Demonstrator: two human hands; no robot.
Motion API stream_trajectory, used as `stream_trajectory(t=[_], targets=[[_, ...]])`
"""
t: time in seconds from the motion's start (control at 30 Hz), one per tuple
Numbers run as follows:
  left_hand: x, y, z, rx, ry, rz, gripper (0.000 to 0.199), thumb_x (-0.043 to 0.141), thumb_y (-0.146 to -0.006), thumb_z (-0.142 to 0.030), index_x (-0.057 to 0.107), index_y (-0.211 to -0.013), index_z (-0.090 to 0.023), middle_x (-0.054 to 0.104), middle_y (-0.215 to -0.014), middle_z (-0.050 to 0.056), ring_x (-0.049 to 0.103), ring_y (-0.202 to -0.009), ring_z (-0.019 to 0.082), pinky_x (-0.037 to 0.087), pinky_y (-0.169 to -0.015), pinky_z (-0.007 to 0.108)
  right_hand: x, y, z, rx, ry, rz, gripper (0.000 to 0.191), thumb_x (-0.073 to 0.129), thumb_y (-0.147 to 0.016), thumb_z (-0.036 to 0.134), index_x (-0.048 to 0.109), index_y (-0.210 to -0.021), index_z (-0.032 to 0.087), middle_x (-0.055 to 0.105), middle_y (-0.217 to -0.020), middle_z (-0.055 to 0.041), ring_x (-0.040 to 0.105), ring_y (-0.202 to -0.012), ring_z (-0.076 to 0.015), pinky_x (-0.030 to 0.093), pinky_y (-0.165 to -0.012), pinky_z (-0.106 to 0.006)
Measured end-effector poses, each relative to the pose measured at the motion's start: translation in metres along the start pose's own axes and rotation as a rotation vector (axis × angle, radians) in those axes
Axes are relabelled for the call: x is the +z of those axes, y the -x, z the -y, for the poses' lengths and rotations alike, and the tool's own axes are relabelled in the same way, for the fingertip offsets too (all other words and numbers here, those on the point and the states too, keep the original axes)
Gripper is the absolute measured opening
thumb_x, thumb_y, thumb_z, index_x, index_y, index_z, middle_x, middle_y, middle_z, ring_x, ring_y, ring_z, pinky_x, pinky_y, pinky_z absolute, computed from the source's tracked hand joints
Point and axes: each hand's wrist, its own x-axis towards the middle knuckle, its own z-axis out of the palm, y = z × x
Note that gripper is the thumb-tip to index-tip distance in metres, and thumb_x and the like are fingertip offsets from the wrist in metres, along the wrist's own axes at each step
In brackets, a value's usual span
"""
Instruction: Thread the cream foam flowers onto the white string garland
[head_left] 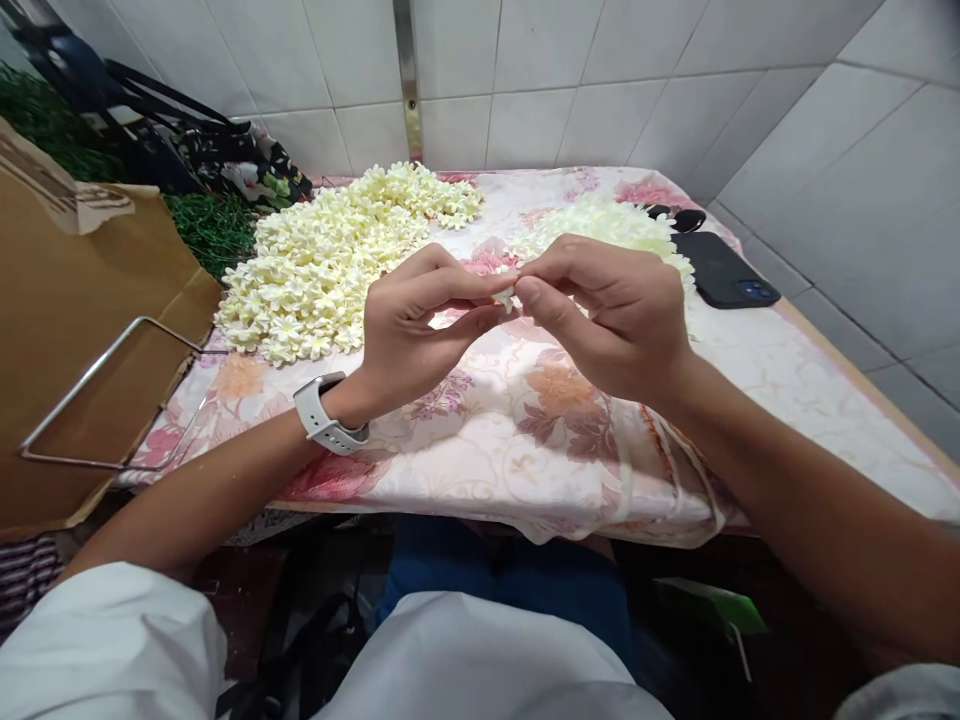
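Over the middle of the flowered tablecloth (450, 450), my left hand (427, 320) pinches a small white flower (505, 297) between thumb and fingers. My right hand (611, 315) meets it from the right, its thumb and index finger closed at the same flower; whatever lies between those fingertips is too small to make out. A large heap of pale yellow-white flowers (322, 260) spreads behind and left of my left hand. Behind my right hand lies a pile of whiter flowers (600, 222), partly hidden by it.
A black phone (724, 272) and sunglasses (679, 217) lie at the back right. A cardboard box (97, 330) with a wire frame (75, 392) stands at the left. Behind it are green strands (210, 232) and a floral bag (251, 165). Pale cords (701, 490) hang at the front edge.
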Motion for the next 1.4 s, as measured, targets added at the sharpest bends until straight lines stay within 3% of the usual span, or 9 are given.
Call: stream_trajectory(t=[0.23,0.53,0.8,0.93,1.13,1.4], targets=[[-0.0028,-0.0027,-0.0038,-0.021,-0.029,0.018,0.035,0.094,-0.087,-0.027,0.087,-0.119,-0.039,0.074,-0.087,0.001,0.070,-0.074,0.011,0.058,-0.061,0.024,-0.0025,-0.0004,-0.0015,0.032,0.048,0.010,0.027,0.062,-0.109,0.042,0.079,-0.091,0.030,0.074,-0.077,-0.0013,0.064,-0.067,-0.0177,0.056,-0.068,-0.038],[-0.0047,-0.0054,-0.0032,0.015,-0.035,0.035,0.030,0.094,-0.085,-0.018,0.088,-0.112,-0.028,0.074,-0.083,0.001,0.070,-0.072,0.008,0.052,-0.058,0.020,-0.0012,-0.0017,-0.0015,-0.080,0.049,0.007,0.020,0.062,-0.107,0.028,0.077,-0.094,0.028,0.071,-0.074,-0.0004,0.063,-0.067,-0.0165,0.052,-0.064,-0.035],[-0.0042,-0.0050,-0.0030,-0.001,-0.063,0.035,0.028,0.094,-0.087,-0.027,0.088,-0.113,-0.036,0.077,-0.086,0.001,0.071,-0.071,0.010,0.057,-0.059,0.022,-0.0013,0.0004,-0.0039,-0.037,0.079,0.012,0.022,0.063,-0.108,0.035,0.079,-0.093,0.031,0.072,-0.075,-0.0007,0.062,-0.066,-0.0177,0.052,-0.065,-0.038],[-0.0035,-0.0041,-0.0015,-0.013,-0.027,0.034,0.033,0.095,-0.084,-0.019,0.088,-0.113,-0.033,0.075,-0.085,0.000,0.072,-0.073,0.009,0.061,-0.061,0.020,-0.0014,0.0009,-0.0042,-0.076,0.087,0.011,0.021,0.062,-0.109,0.029,0.080,-0.097,0.029,0.072,-0.075,-0.0003,0.063,-0.066,-0.0166,0.051,-0.065,-0.036],[-0.0039,-0.0049,0.0018,0.079,-0.035,0.050,0.034,0.094,-0.086,-0.018,0.087,-0.117,-0.030,0.076,-0.088,0.001,0.075,-0.075,0.009,0.065,-0.064,0.019,-0.0025,0.0012,-0.0030,-0.112,0.089,0.001,0.018,0.066,-0.107,0.020,0.078,-0.094,0.024,0.072,-0.077,-0.0007,0.064,-0.068,-0.0147,0.052,-0.065,-0.032],[-0.0037,-0.0055,0.0010,0.085,-0.045,0.065,0.030,0.093,-0.087,-0.019,0.086,-0.115,-0.029,0.075,-0.085,0.000,0.075,-0.074,0.009,0.062,-0.060,0.018,-0.0034,0.0010,-0.0030,-0.116,0.102,0.019,0.017,0.067,-0.107,0.025,0.077,-0.093,0.025,0.071,-0.074,-0.0012,0.064,-0.066,-0.0160,0.052,-0.062,-0.033]])
